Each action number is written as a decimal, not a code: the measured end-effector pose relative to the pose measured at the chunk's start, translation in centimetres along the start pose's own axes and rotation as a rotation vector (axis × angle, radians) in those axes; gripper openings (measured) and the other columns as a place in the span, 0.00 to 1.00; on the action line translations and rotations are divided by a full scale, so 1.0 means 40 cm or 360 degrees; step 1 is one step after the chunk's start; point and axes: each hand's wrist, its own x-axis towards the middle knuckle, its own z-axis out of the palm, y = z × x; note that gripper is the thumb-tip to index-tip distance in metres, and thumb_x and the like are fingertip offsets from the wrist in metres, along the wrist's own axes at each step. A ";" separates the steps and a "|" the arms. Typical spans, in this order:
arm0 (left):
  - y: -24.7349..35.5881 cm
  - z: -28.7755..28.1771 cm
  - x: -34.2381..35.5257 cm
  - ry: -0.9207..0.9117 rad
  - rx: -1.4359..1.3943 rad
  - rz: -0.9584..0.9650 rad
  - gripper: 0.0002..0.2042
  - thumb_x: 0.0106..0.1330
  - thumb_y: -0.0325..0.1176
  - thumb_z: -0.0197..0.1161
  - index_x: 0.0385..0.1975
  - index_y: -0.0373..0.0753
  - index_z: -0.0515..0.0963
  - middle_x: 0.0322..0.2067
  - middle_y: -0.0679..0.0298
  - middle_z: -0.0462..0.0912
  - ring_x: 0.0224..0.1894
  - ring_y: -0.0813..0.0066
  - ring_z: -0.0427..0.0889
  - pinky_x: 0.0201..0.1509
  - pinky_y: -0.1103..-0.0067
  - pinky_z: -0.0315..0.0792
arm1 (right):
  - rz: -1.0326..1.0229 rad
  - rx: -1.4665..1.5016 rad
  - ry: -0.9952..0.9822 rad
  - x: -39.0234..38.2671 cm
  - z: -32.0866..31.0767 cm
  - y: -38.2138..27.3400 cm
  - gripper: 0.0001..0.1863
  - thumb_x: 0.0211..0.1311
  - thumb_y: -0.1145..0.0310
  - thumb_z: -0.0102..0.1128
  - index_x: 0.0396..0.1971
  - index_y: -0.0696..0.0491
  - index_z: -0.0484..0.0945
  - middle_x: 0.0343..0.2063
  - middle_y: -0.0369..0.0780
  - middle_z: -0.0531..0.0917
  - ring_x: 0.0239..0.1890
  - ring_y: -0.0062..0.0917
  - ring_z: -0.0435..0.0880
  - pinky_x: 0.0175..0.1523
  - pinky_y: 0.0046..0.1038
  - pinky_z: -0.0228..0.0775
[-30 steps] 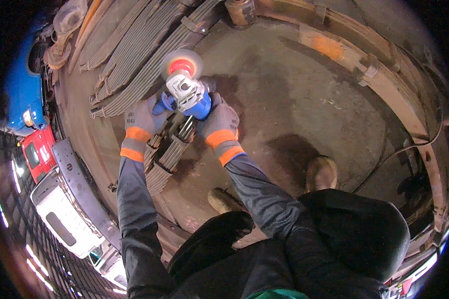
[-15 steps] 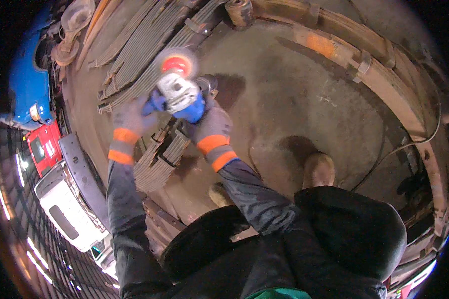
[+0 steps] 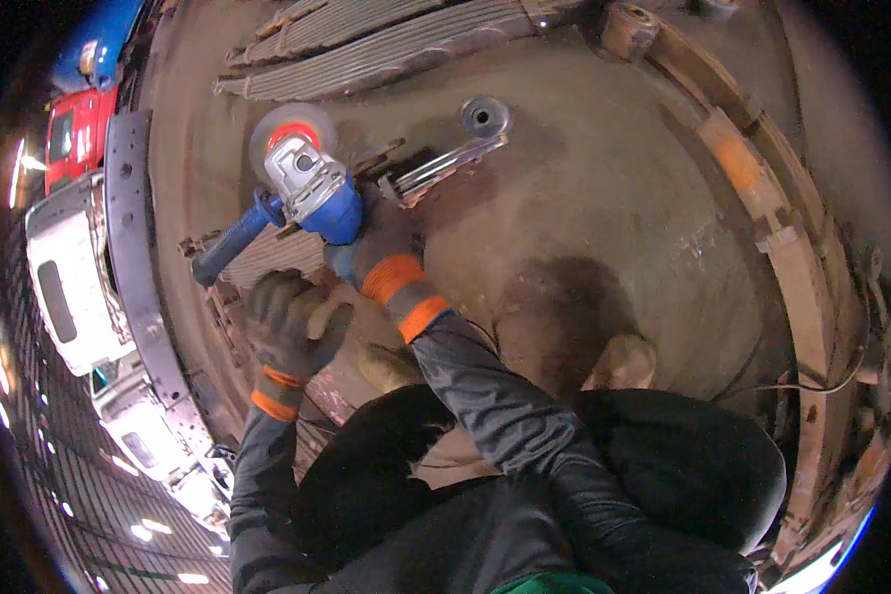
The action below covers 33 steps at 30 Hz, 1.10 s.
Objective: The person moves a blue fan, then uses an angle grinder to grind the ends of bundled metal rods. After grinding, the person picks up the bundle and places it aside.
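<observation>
An angle grinder [image 3: 319, 190] with a blue body, silver head and blue side handle is in my gloved right hand [image 3: 388, 241], whose fingers are wrapped round its body and partly hidden. Its disc [image 3: 294, 132] has a red centre and a blurred rim. Off the side handle and just below it, my gloved left hand [image 3: 292, 322] is empty, with its fingers spread. Under and beside the grinder lies a leaf spring [image 3: 277, 255], partly covered by the tool. Bright metal rods [image 3: 453, 166] and a round bushing end [image 3: 484, 117] show to the right of the grinder.
Stacked leaf springs [image 3: 396, 45] lie on the floor at the far side. Long curved rusty springs [image 3: 797, 297] sweep down the right, with a cable [image 3: 802, 386] beside them. At the left stand a dark perforated beam [image 3: 134, 218], a white truck cab [image 3: 64, 267] and a red one [image 3: 74, 139].
My left hand has come off the grinder's side handle and drawn back toward me, opening. With the grinder, my right hand has shifted left. The view has turned.
</observation>
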 end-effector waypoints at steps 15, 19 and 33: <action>0.009 0.313 -0.287 0.0125 -0.0735 -0.0448 0.30 0.41 0.38 0.81 0.43 0.38 0.73 0.40 0.53 0.79 0.41 0.49 0.80 0.45 0.64 0.74 | -0.0058 -0.0310 -0.0057 -0.077 0.053 0.001 0.27 0.39 0.62 0.71 0.44 0.52 0.78 0.40 0.45 0.85 0.43 0.41 0.84 0.51 0.36 0.77; 0.005 0.311 -0.261 0.0130 -0.0829 -0.0370 0.27 0.43 0.38 0.80 0.43 0.39 0.75 0.41 0.54 0.81 0.45 0.50 0.81 0.50 0.62 0.74 | -0.0051 -0.0089 0.0018 -0.083 0.069 0.031 0.30 0.37 0.62 0.73 0.46 0.52 0.78 0.41 0.44 0.86 0.43 0.40 0.85 0.51 0.36 0.77; -0.321 0.156 -0.078 -0.1036 -0.0459 -0.0601 0.27 0.54 0.43 0.73 0.52 0.39 0.76 0.41 0.49 0.83 0.44 0.48 0.82 0.47 0.62 0.75 | 0.0153 -0.1319 0.0200 -0.104 0.003 0.091 0.40 0.35 0.52 0.76 0.54 0.50 0.75 0.41 0.48 0.85 0.44 0.46 0.85 0.48 0.40 0.78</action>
